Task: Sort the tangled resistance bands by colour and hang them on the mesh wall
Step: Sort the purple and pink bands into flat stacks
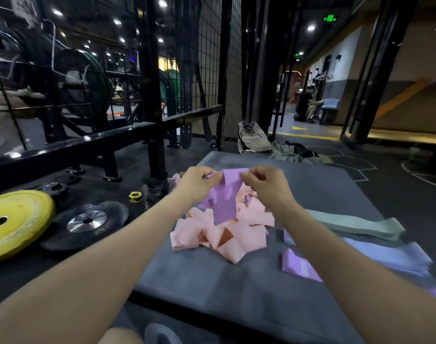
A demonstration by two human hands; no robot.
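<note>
Gym floor, grey mat [236, 294]: left hand [196, 181] & right hand [264, 183] each pinch the purple band's [224, 194] top edge, lifted above pink tangle [219, 234], prob. to free it. Mesh wall [213, 70] well beyond.

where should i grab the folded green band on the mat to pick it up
Grip the flat folded green resistance band at its near right end, coming from above. It lies flat on the grey mat clear of the pink pile, so that end looks free.
</note>
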